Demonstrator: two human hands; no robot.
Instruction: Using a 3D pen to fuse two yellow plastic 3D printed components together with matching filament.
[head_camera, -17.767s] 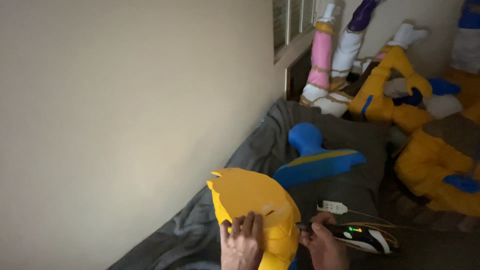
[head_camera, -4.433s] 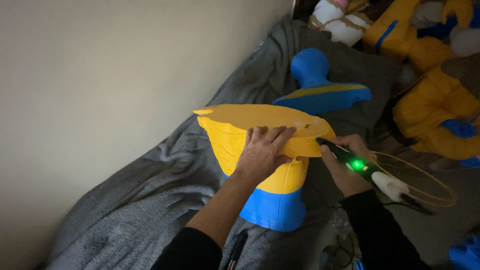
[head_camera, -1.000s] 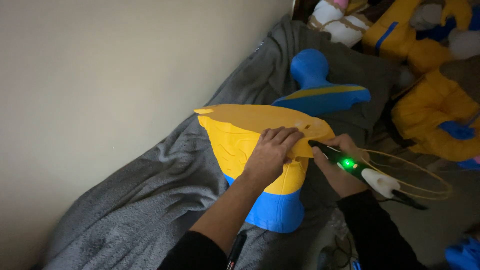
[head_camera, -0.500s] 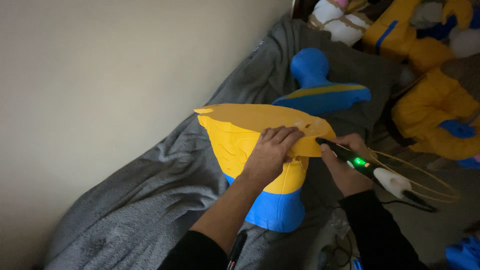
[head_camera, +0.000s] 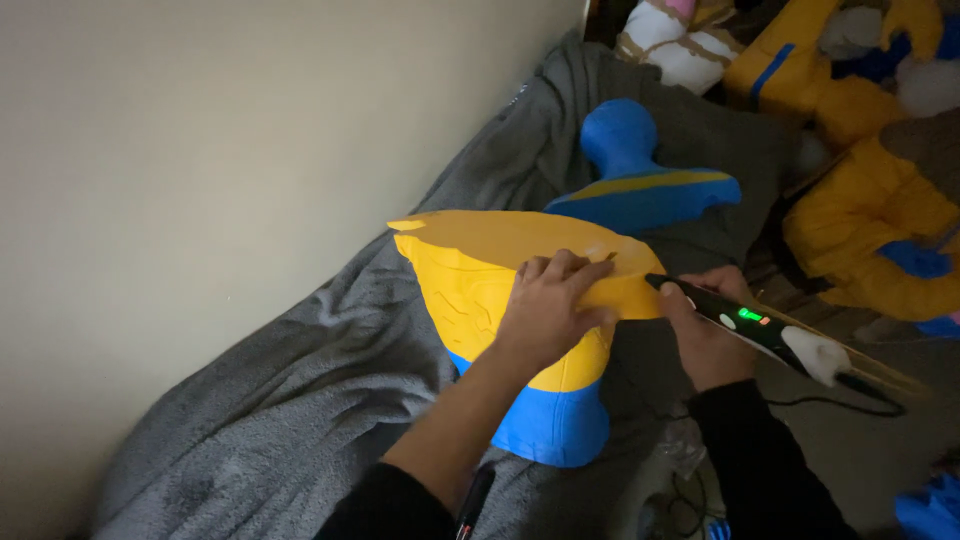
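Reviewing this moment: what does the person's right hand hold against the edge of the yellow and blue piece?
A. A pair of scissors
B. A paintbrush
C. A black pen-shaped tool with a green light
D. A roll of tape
C: the right hand grips a black pen-shaped tool with a green light lit, its tip at the edge of the yellow and blue piece, which the left hand steadies.

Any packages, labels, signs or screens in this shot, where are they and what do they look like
No packages, signs or screens in view.
Nearest thing: small green and orange indicator lights on the black pen-shaped tool in the right hand, beside the yellow and blue piece that the left hand steadies.
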